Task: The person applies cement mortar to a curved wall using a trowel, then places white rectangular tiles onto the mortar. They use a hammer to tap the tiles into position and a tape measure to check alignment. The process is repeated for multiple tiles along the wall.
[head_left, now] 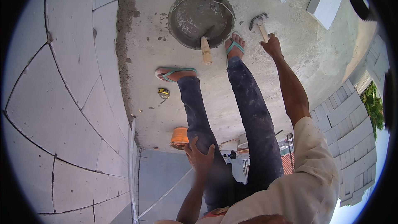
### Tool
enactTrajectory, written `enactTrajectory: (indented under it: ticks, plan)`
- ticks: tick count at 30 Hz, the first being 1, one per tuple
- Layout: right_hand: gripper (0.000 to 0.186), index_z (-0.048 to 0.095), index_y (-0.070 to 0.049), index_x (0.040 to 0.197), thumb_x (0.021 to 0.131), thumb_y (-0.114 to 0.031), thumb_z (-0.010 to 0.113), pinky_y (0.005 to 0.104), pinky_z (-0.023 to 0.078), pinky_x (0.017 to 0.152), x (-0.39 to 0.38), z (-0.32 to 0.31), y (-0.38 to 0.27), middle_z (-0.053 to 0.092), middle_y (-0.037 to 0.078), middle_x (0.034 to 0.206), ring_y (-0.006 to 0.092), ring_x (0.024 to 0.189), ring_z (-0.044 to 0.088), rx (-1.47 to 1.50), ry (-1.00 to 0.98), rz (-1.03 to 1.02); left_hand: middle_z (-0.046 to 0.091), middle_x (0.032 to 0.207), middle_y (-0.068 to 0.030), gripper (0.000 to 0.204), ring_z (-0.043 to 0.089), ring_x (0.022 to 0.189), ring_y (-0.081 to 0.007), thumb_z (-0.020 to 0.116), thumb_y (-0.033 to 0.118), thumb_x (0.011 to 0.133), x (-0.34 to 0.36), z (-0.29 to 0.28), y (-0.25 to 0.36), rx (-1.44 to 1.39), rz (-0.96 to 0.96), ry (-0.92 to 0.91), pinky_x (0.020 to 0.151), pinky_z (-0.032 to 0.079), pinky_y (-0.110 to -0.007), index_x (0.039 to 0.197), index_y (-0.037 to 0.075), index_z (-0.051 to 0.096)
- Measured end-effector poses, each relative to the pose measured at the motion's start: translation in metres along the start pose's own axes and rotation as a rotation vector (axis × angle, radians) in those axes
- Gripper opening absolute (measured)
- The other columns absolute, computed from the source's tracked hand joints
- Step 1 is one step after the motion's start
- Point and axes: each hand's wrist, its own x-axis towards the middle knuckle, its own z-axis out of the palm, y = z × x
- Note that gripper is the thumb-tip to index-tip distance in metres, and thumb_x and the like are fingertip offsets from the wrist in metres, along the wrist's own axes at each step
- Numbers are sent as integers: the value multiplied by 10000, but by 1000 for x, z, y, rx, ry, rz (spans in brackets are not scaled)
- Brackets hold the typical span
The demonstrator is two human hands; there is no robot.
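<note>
My right hand [272, 46] is closed round the end of the light wooden handle of a claw hammer [263, 30]. The hammer's dark head points away from me, just right of a round dark basin [171, 21]; whether it touches the floor I cannot tell. Bracing on my left knee, my left hand [200, 154] holds no tool, its thumb and fingers apart. Grey wet mortar [195, 18] fills the basin. A trowel [206, 52] leans in it, wooden handle over the near rim and blade partly sunk in the mortar.
A wall of large pale blocks [70, 79] rises at the left. The yellow and black tape measure [163, 93] lies near my left foot. Behind my legs is an orange bucket [179, 137]. Loose blocks [326, 0] lie at the far right; stacked blocks [352, 137] stand at the right.
</note>
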Motion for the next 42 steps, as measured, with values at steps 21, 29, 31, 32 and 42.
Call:
enactTrajectory:
  ticks: [21, 29, 31, 32, 42]
  plan:
    - [201, 557, -50, 1125, 1027, -197, 654, 382, 503, 446, -304, -163, -17, 611, 89, 750, 184, 544, 593, 727, -482, 116, 413, 1583, -328, 767, 427, 1463, -530, 757, 446, 930, -53, -79, -41, -143, 322, -36, 1180, 413, -580, 1552, 89, 485]
    - [663, 410, -106, 1624, 1020, -198, 668, 348, 481, 442, -496, -301, -129, 610, 43, 743, 141, 514, 558, 603, -404, -198, 698, 1346, -166, 427, 702, 1236, -273, 657, 190, 1025, -162, -321, -39, -618, 821, 207, 1069, 535, -397, 1419, 30, 622]
    - [635, 445, -116, 1608, 1023, -215, 672, 337, 484, 441, -529, -326, -166, 602, 38, 748, 136, 511, 558, 725, -372, -281, 713, 1252, -166, 330, 726, 1154, -278, 671, 56, 1001, -204, -402, -44, -746, 994, 406, 996, 566, -383, 1325, -4, 651]
    - [615, 468, -118, 1596, 1027, -228, 675, 330, 487, 440, -545, -337, -188, 599, 36, 751, 134, 510, 559, 772, -361, -322, 717, 1238, -152, 309, 728, 1126, -255, 664, 29, 998, -226, -442, -52, -671, 1038, 566, 976, 569, -373, 1306, 16, 673]
    - [604, 470, -151, 1612, 1054, -259, 673, 276, 467, 426, -628, -448, -387, 604, 10, 755, 95, 492, 541, 887, -151, -769, 674, 1413, -162, 519, 665, 1272, -303, 633, 418, 1065, -242, -709, -140, -210, 988, 840, 1109, 510, -431, 1469, 91, 640]
